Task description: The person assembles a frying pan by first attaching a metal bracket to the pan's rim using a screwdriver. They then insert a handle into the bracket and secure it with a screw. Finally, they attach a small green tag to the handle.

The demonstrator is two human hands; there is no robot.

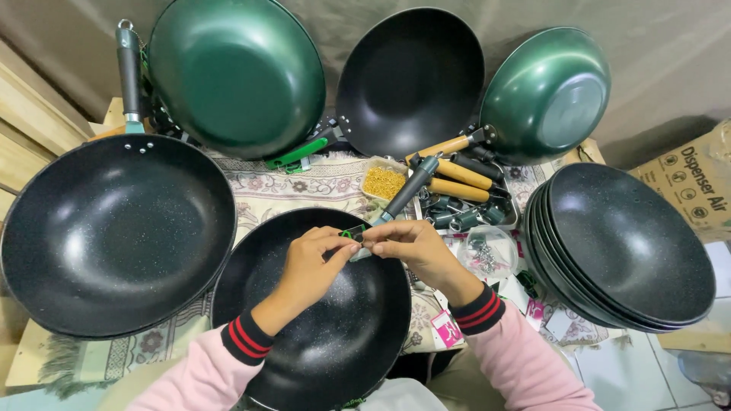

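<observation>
— Two hands over one pan, is that right?

— Yes. The left hand (314, 255) and the right hand (403, 245) meet above the black pan (320, 335) that sits nearest the person, at six o'clock on the table (270, 190). Both are pinched shut on a small green bracket (352, 234) held between the fingertips, just above the pan's far rim.

— And the handle?

— A grey handle with a teal end (407, 190) runs from the bracket up toward one o'clock, its lower end right at the right hand's fingers. I cannot tell whether it is already joined to the pan.

— What lies around them?

— At nine o'clock a large black pan with a handle (114, 236), rim close beside the near pan. At eleven o'clock a green pan (236, 76) tipped up against the wall, at twelve a black one (411, 80), at one to two o'clock another green one (544, 95). At three o'clock, a stack of black pans (624, 247).

— Small parts?

— Behind the hands, a bag of brass-coloured screws (383, 181), wooden handles (457, 176) in a tray, and a clear bag of metal fittings (487, 251) just right of the right hand. A cardboard box (697, 183) stands at the far right edge.
</observation>
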